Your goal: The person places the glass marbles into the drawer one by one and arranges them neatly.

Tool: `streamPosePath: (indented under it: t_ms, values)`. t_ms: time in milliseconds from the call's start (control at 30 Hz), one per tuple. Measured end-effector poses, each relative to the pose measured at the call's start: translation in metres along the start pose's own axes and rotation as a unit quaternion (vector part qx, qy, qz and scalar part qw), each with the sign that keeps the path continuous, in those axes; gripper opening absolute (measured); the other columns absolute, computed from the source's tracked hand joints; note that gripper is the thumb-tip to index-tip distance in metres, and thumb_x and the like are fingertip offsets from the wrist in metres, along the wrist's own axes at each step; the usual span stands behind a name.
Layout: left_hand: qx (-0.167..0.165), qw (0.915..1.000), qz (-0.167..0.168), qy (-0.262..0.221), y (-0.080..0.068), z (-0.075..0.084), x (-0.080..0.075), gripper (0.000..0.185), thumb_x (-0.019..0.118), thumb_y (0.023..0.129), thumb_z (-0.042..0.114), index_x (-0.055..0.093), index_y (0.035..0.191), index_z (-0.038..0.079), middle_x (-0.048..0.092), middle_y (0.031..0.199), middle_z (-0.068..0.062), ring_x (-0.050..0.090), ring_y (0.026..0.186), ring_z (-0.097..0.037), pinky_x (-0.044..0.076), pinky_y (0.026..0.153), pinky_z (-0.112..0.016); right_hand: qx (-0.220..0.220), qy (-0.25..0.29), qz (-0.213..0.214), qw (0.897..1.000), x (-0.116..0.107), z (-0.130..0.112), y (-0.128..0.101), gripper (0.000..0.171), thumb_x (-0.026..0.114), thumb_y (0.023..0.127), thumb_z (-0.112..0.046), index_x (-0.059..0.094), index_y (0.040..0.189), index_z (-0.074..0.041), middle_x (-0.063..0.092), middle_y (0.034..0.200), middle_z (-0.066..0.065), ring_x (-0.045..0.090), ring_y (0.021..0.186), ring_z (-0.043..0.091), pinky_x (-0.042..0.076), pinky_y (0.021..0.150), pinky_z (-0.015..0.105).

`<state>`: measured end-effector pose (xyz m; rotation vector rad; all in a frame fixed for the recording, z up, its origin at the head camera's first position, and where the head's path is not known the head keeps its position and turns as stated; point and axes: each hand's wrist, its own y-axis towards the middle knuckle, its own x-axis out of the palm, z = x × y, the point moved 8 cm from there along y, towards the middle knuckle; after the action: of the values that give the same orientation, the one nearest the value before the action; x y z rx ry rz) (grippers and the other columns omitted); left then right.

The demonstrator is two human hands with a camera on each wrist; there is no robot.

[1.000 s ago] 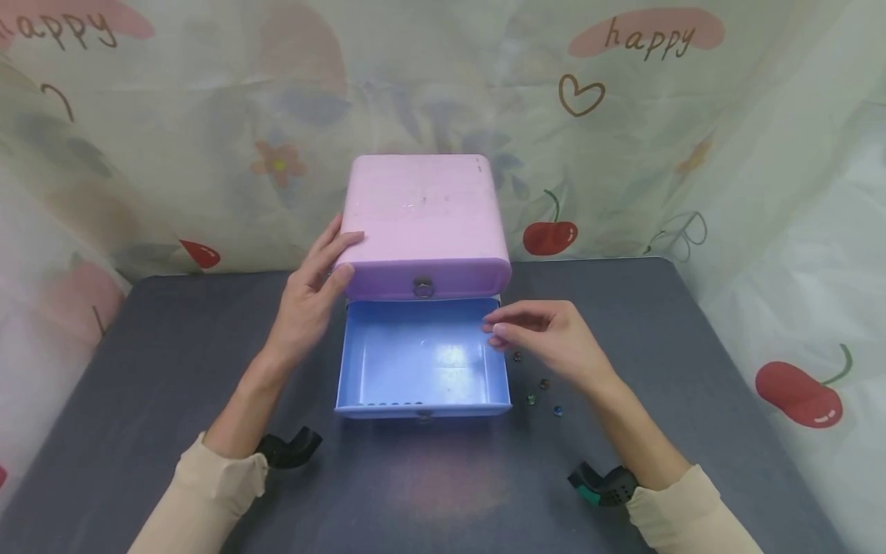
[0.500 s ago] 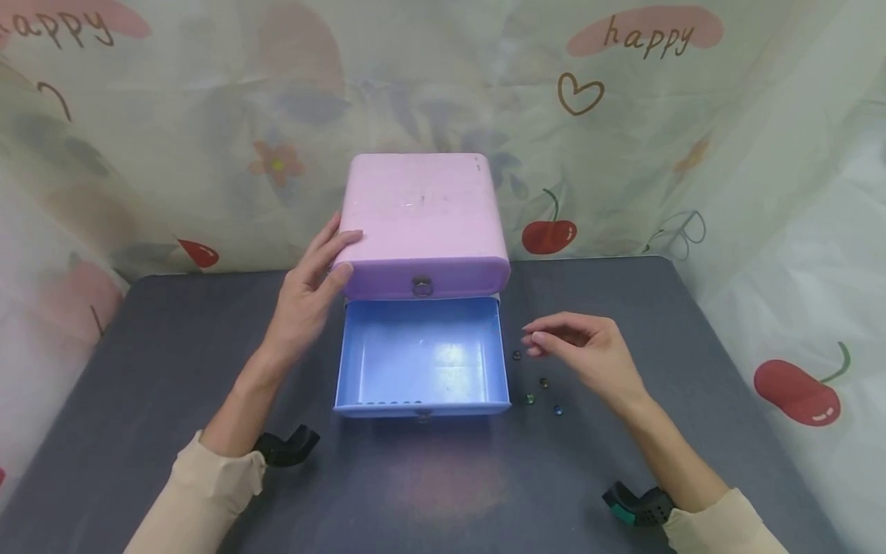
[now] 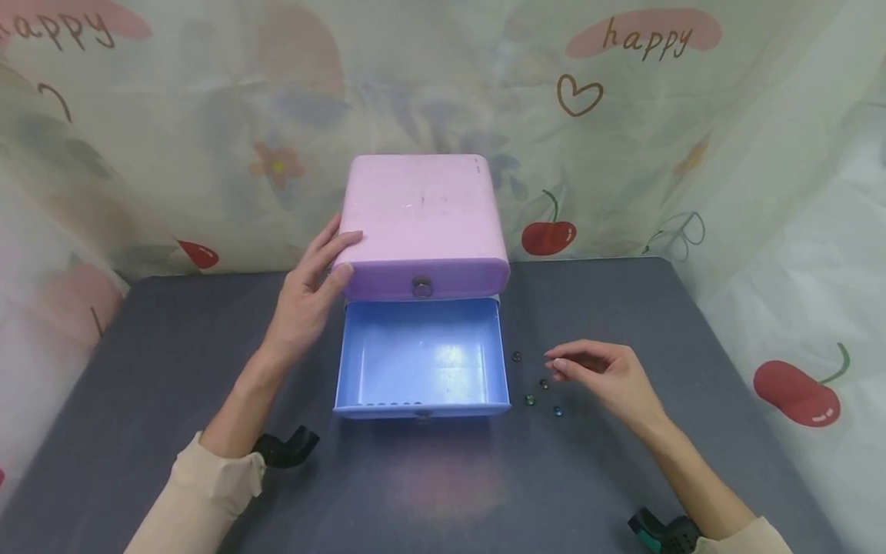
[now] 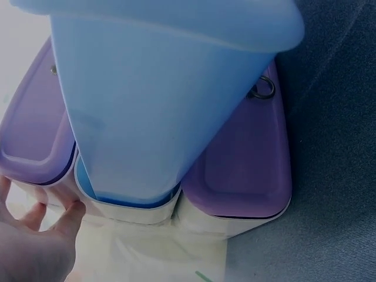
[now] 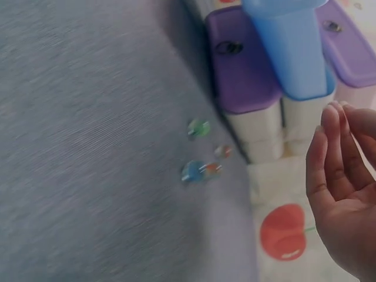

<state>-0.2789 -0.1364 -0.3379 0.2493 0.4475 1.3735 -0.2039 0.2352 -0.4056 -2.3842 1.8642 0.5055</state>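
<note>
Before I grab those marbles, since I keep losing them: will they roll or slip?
The marbles look small, round and glossy, so they would probably roll if nudged on the flat table. They may slip from fingertips. The right hand hovers beside them, holding none.

Dark grey tabletop (image 3: 138, 369) filling the lower frame, pale printed curtain (image 3: 208, 115) behind from 9 to 3 o'clock, red cherry print (image 3: 548, 235) at 1 o'clock, brown heart outline (image 3: 580, 94) and "happy" lettering (image 3: 647, 35) toward 2 o'clock
</note>
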Motion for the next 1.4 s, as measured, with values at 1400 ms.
streamPosePath:
  t_ms: [1400]
  values:
    - [-0.01,0.9999,-0.001,0.003,-0.003,-0.001,0.002,0.038,0.051,0.104,0.011,0.056,0.141,0.012,0.025,0.163,0.004,0.023,0.148,-0.013,0.033,0.111,-0.032,0.117,-0.101,-0.071,0.985,-0.002,0.08,-0.032,0.028,0.079,0.084,-0.01,0.073,0.112,-0.006,0.073,0.102,0.006,0.066,0.083,0.013,0.056,0.072,0.024]
